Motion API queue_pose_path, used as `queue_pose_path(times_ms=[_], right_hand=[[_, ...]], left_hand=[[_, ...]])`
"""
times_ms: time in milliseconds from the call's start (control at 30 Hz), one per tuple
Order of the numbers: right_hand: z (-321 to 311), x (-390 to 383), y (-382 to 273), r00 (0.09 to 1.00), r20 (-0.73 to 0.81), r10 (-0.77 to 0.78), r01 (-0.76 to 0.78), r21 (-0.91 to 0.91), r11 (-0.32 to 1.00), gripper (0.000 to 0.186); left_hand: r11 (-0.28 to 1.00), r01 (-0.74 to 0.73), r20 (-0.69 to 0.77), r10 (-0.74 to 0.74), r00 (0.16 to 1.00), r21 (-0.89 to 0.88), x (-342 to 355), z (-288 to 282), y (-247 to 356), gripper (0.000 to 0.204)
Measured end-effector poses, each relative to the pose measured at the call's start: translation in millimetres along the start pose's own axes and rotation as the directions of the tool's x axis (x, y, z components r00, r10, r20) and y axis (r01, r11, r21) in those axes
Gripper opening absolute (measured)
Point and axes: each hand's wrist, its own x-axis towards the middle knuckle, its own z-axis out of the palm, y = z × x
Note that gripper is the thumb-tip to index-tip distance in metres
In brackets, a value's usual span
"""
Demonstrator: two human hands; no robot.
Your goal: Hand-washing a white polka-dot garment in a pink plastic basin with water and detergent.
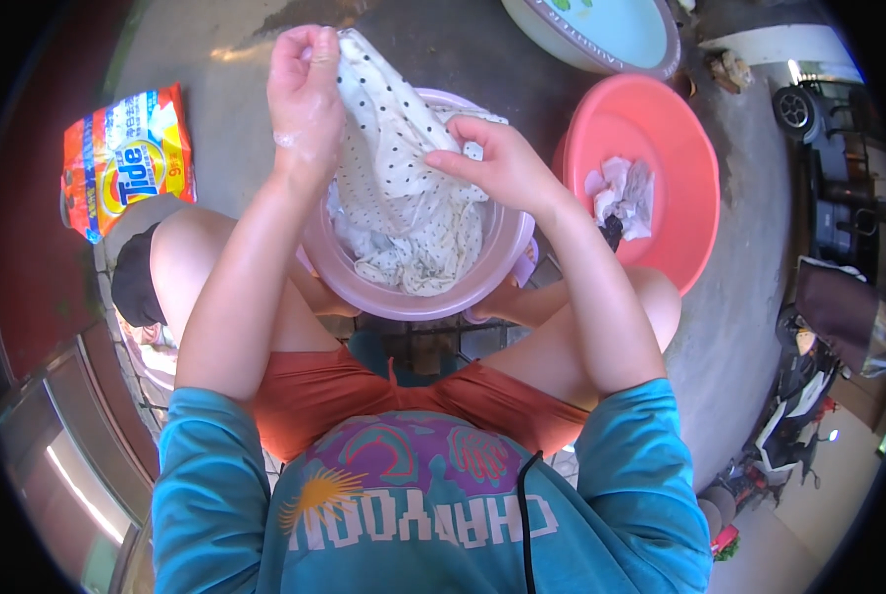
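Observation:
A white cloth with dark polka dots is lifted partly out of a pale purple basin between my knees. My left hand, wet with suds at the wrist, is closed on its upper corner. On the cloth's right side my right hand pinches the fabric between thumb and fingers. The rest of the cloth lies bunched and wet in the basin, where it hides most of the bottom.
A coral-red basin on the right holds a small heap of pale and dark cloth. Beyond it stands a basin with bluish water. An orange detergent bag is at left. Parked vehicles line the far right.

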Motion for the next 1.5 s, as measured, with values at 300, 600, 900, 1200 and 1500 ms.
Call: queue_pose_path(times_ms=[300, 600, 900, 1200, 1500], right_hand=[[17, 20, -10, 0.916, -0.338, -0.218, 0.362, 0.455, 0.814, 0.018], [24, 59, -20, 0.670, -0.741, -0.055, 0.112, 0.027, 0.993, 0.021], [65, 57, -19, 0.627, -0.766, -0.144, 0.177, -0.040, 0.983, 0.028], [95, 51, -20, 0.543, -0.753, -0.372, 0.276, -0.258, 0.926, 0.031], [39, 64, -10, 0.533, -0.833, -0.146, 0.025, -0.157, 0.987, 0.038]], left_hand=[[0.858, 0.453, -0.252, -0.507, 0.824, -0.244, 8, 12, -10, 0.026], [0.698, 0.685, -0.055, -0.691, 0.721, 0.210, -42, 61, -8, 0.043], [0.700, 0.709, -0.112, -0.700, 0.705, 0.092, -27, 51, -15, 0.041], [0.624, 0.775, -0.052, -0.781, 0.622, -0.102, -18, 27, -27, 0.036], [0.582, 0.799, 0.014, -0.807, 0.590, -0.153, -24, 54, -10, 0.034]])
